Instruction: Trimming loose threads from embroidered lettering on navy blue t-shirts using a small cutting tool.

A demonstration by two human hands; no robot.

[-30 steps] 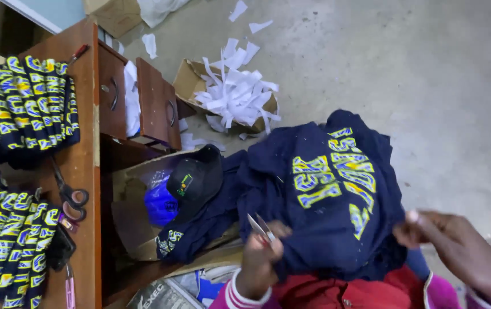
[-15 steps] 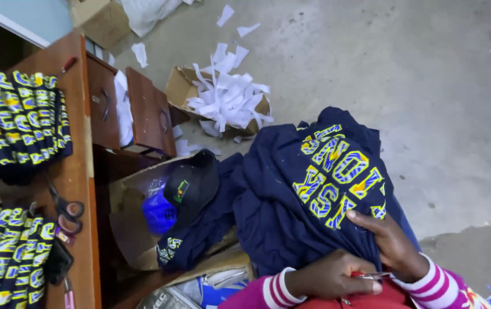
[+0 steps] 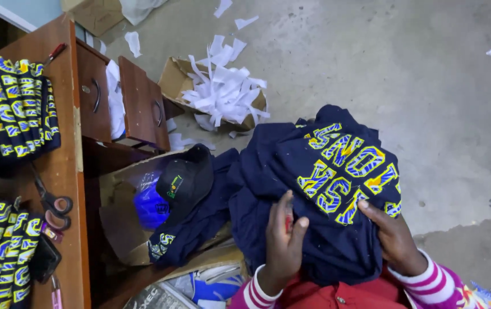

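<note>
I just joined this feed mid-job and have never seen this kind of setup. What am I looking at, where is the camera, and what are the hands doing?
There is no machine here: a person works with two bare hands. The single picture comes from a camera worn on the person's head, looking down at the lap and floor.

The left hand has its grip on a small tool with a red part; I cannot tell what kind. The right hand presses on a navy garment with yellow and blue lettering, draped over the lap.

To the left stands a wooden desk with stacks of folded garments and scissors. Beside it, a cardboard box holds a black cap. Another box holds white paper scraps on the concrete floor.
</note>
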